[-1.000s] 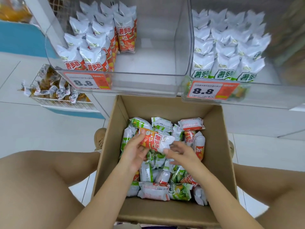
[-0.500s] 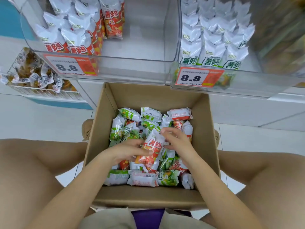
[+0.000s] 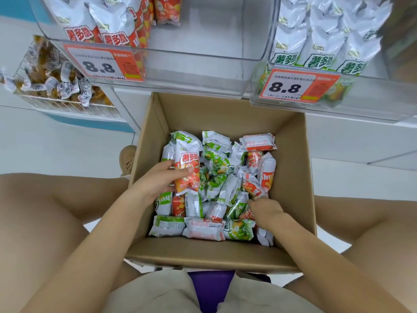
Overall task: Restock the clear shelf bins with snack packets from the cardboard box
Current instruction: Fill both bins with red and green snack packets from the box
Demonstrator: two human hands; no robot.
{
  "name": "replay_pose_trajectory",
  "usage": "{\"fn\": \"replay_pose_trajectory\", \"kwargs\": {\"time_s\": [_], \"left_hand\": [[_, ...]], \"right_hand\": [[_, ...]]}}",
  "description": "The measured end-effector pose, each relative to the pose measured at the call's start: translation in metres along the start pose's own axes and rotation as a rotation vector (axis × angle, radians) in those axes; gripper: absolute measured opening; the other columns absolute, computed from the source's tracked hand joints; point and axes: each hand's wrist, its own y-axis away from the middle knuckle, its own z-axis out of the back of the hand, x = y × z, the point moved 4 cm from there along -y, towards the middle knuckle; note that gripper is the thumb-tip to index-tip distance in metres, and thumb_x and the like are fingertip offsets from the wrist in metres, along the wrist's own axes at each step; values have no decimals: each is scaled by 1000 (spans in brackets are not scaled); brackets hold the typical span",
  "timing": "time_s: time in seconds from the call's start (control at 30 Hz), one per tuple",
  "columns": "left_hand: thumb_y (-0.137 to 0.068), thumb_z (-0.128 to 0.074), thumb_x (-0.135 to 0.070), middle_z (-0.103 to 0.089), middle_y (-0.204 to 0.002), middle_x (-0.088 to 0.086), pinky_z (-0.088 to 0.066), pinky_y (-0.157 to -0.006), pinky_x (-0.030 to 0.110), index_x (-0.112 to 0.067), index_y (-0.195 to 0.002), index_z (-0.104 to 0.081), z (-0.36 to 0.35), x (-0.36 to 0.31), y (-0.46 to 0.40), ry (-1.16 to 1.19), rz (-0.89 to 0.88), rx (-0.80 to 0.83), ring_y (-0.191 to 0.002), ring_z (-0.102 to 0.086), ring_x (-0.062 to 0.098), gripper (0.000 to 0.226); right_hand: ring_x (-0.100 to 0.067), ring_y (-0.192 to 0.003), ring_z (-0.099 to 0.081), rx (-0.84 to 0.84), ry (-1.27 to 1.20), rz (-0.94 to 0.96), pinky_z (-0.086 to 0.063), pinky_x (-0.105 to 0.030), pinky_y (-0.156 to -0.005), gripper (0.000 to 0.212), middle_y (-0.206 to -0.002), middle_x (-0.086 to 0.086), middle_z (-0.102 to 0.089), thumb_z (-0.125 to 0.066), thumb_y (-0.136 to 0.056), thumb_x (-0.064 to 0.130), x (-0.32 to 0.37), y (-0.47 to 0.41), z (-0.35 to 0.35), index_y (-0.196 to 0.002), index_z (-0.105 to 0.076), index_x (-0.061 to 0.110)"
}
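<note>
White tiled floor [image 3: 56, 150] below, clear shelf bins [image 3: 203, 71] above, cardboard box [image 3: 293, 177] between bare knees. Left hand [image 3: 155, 184] curled round a red-and-white snack packet [image 3: 187, 168] — upright above the box's jumbled red and green packets [image 3: 216, 177]. Right hand [image 3: 266, 211] — knuckles up, fingertips dug among packets; grip impossible to tell.

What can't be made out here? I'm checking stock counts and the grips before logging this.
- Head view: right hand fingertips are buried among packets; its grip is unclear.
- Left bin and right bin: backs cut off by the top edge, so no counts.
- Cardboard box: lower packet layers are hidden.
- Price tag: small print is too small.
</note>
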Motion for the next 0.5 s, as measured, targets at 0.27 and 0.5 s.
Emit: {"fn": "replay_pose_trajectory", "kwargs": {"time_s": [0.27,0.5], "left_hand": [[-76,-77,-38,-70,-115,0,-52,-86,29,-12,-140,-45,-4,-2,4,-4,-17,0,-105,-66,14,76],[-85,-69,-27,-72,-109,2,-50,-96,36,-16,-123,-59,-14,-2,25,56,-16,-3,-103,-67,17,41]], "right_hand": [[-27,-119,-49,-215,-207,76,-46,-35,-90,50,-130,-11,-54,-49,-90,11,22,4,14,-139,-42,15],[-26,-136,-38,130,-494,291,-36,-32,-108,73,-154,-5,-32,-54,-91,46,96,-6,-5,-152,-22,22]]}}
